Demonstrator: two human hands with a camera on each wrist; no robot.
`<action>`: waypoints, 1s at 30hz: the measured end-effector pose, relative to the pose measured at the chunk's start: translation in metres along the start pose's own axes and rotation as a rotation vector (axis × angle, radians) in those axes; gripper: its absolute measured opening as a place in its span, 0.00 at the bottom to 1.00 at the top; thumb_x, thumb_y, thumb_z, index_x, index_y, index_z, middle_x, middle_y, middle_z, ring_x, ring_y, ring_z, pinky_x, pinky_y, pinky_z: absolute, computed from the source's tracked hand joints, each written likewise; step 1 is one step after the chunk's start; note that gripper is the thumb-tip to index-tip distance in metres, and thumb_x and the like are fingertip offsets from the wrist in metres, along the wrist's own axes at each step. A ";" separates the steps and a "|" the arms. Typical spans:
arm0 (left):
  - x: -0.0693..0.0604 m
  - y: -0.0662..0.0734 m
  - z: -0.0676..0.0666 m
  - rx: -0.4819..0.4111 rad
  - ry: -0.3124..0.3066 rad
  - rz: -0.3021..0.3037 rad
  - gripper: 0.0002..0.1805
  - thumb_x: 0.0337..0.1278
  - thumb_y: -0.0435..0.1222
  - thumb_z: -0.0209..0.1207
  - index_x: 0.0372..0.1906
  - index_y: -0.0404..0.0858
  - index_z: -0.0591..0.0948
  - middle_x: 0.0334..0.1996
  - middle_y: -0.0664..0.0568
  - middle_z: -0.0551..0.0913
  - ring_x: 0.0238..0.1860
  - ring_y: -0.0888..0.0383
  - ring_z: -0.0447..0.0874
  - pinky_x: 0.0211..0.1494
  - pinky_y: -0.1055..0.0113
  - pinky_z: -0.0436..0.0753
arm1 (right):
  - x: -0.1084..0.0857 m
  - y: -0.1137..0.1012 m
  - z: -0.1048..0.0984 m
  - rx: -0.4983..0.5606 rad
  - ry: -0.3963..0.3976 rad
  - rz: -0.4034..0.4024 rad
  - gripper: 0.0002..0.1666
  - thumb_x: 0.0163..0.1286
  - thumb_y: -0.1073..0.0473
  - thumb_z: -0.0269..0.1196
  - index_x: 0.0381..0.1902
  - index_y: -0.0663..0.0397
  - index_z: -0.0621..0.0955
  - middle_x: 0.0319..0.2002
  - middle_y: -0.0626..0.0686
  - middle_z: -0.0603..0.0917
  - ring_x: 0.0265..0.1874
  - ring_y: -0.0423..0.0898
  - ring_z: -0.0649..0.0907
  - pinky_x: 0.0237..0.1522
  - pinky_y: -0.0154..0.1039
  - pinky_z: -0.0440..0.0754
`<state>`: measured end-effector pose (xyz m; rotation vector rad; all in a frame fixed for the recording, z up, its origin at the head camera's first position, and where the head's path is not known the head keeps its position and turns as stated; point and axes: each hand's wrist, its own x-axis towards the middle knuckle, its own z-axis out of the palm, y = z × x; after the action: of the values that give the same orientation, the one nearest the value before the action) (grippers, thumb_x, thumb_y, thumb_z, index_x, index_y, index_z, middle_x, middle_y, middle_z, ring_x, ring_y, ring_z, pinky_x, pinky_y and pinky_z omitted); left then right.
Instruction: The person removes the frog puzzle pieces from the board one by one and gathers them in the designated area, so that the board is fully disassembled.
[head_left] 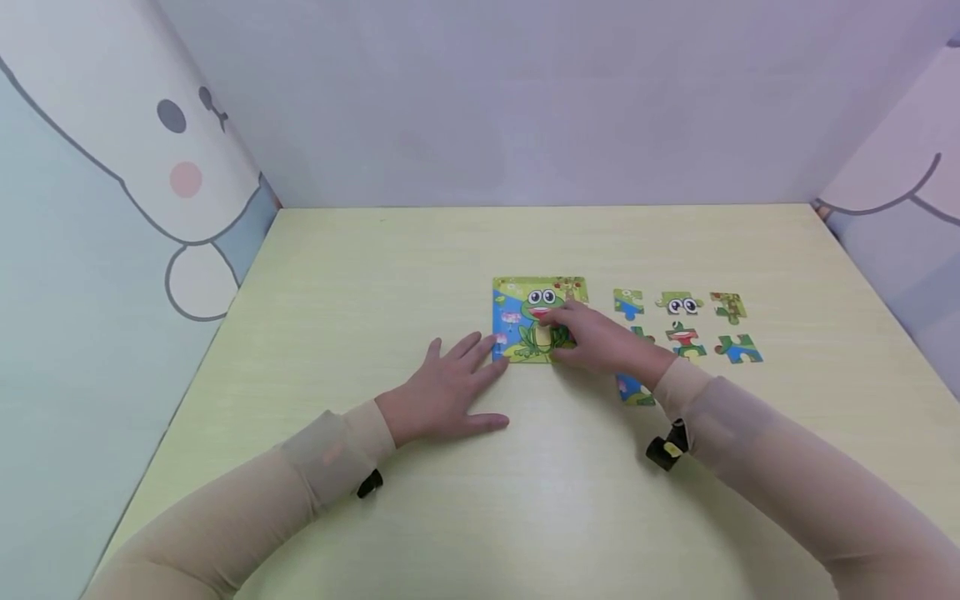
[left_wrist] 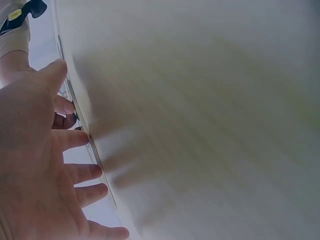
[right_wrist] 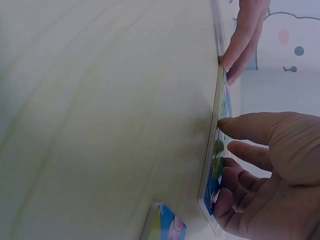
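Observation:
A square frog puzzle board (head_left: 523,337) lies flat on the table. My left hand (head_left: 447,392) rests to its left with fingers spread, the fingertips at the board's left edge; in the left wrist view the same hand (left_wrist: 35,160) shows straight fingers. Over the right part of the board is my right hand (head_left: 600,337), thumb and bent fingers down on the picture. In the right wrist view, that hand's thumb (right_wrist: 245,126) touches near the board's edge and its other fingertips meet the printed face. Whether a piece is pinched between them is hidden.
Several loose puzzle pieces lie right of the board, among them one with frog eyes (head_left: 681,305), one with a red mouth (head_left: 682,335) and a blue-green one (head_left: 738,348). A lower-left piece (head_left: 633,390) lies below my right wrist. A wall (head_left: 487,108) stands behind the table.

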<state>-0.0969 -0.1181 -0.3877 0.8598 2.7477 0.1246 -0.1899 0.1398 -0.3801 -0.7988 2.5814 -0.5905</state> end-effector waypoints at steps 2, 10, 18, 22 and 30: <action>0.000 0.000 0.000 -0.001 0.002 0.000 0.48 0.68 0.71 0.50 0.83 0.48 0.62 0.85 0.44 0.52 0.85 0.40 0.50 0.73 0.23 0.59 | 0.001 0.000 0.000 0.000 0.000 -0.002 0.37 0.72 0.60 0.70 0.76 0.52 0.73 0.60 0.62 0.77 0.50 0.54 0.77 0.58 0.54 0.79; 0.000 0.001 0.000 0.003 0.002 -0.003 0.48 0.68 0.71 0.51 0.83 0.48 0.62 0.85 0.44 0.53 0.85 0.40 0.51 0.73 0.23 0.59 | -0.001 0.001 0.002 0.004 0.024 -0.013 0.26 0.71 0.60 0.70 0.65 0.57 0.81 0.62 0.62 0.76 0.63 0.60 0.78 0.68 0.60 0.76; 0.000 0.002 0.000 0.001 -0.001 -0.013 0.48 0.68 0.70 0.51 0.83 0.48 0.62 0.85 0.44 0.53 0.85 0.40 0.51 0.73 0.23 0.59 | -0.003 0.003 0.007 0.030 0.073 -0.029 0.30 0.70 0.61 0.70 0.68 0.56 0.78 0.67 0.62 0.77 0.72 0.63 0.74 0.74 0.63 0.69; 0.001 0.002 0.000 0.004 0.009 -0.010 0.47 0.68 0.70 0.52 0.82 0.48 0.63 0.85 0.44 0.54 0.84 0.40 0.52 0.73 0.22 0.60 | -0.004 0.003 0.007 0.060 0.099 -0.038 0.26 0.73 0.64 0.67 0.67 0.56 0.78 0.70 0.61 0.78 0.78 0.64 0.68 0.78 0.62 0.63; 0.001 0.002 0.000 0.017 0.018 -0.006 0.47 0.68 0.70 0.52 0.82 0.48 0.64 0.85 0.44 0.55 0.84 0.40 0.53 0.72 0.22 0.60 | -0.008 0.001 0.008 0.101 0.140 -0.049 0.18 0.77 0.65 0.61 0.62 0.54 0.81 0.58 0.57 0.84 0.49 0.53 0.81 0.57 0.53 0.81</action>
<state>-0.0963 -0.1161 -0.3880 0.8588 2.7718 0.1090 -0.1810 0.1432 -0.3854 -0.8161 2.6389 -0.8117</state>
